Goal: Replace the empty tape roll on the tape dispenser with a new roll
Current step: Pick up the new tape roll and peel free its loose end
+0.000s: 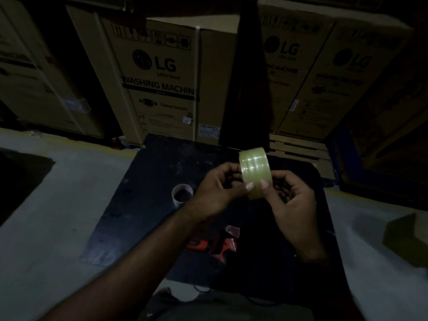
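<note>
I hold a full roll of clear yellowish tape (253, 165) upright above a dark table (143, 205). My left hand (215, 188) grips its left side and my right hand (287, 195) grips its right side, with both thumbs pressed on the tape's outer face. An empty cardboard tape core (182, 193) stands on the table to the left of my hands. The red and black tape dispenser (217, 244) lies on the table below my hands, partly in shadow.
Tall cardboard washing machine boxes (162, 84) stand close behind the table, more of them to the left and right. A pale floor (58, 193) surrounds the table. A small cardboard box (405, 237) sits on the floor at the right.
</note>
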### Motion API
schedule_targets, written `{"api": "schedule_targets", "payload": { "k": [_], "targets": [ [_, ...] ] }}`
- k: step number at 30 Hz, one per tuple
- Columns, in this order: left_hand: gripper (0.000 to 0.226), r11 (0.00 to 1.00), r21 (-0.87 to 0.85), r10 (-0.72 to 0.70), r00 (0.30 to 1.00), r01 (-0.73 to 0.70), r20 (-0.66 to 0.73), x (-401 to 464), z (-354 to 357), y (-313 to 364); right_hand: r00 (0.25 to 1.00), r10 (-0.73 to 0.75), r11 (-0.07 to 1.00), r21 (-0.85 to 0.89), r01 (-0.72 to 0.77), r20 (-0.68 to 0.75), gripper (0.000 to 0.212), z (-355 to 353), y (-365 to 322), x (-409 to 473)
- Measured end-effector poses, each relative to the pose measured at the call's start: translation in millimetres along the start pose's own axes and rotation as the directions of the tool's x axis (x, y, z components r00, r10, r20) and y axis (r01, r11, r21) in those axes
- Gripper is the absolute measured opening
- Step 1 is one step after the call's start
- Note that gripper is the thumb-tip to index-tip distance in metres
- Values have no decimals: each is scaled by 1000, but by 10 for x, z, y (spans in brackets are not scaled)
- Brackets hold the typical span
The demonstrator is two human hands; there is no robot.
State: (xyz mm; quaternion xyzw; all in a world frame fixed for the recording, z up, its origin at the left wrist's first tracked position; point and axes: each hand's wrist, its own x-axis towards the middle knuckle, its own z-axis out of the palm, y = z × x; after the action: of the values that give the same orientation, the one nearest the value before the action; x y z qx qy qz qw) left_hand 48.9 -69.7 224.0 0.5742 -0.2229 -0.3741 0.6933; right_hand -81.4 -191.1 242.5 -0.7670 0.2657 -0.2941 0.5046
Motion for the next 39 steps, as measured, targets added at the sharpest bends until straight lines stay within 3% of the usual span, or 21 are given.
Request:
{"api": "schedule_targets", "payload": {
  "k": [9, 24, 27, 33, 39],
  "targets": [
    [65, 993, 53, 100, 994, -103, 50, -199, -88, 120, 996, -34, 999, 14, 33, 88, 13, 166, -267, 102],
    [75, 933, 317, 169, 985, -170, 30, -378, -270, 131, 985, 57, 990, 117, -76, 160, 17, 426, -400, 120],
    [73, 956, 248, 158, 987, -154, 4, -400, -280, 139, 975, 52, 986, 146, -85, 214, 12, 439, -394, 97],
    [55, 989, -128, 59, 992, -73, -111, -304, -296, 318, 965, 17, 987, 151, -59, 263, 13, 405, -384, 79],
    [42, 992, -75, 99, 992, -105, -73, -280, -291, 384, 968, -55, 989, 144, 20, 244, 13, 325, -428, 135]
  ]
}}
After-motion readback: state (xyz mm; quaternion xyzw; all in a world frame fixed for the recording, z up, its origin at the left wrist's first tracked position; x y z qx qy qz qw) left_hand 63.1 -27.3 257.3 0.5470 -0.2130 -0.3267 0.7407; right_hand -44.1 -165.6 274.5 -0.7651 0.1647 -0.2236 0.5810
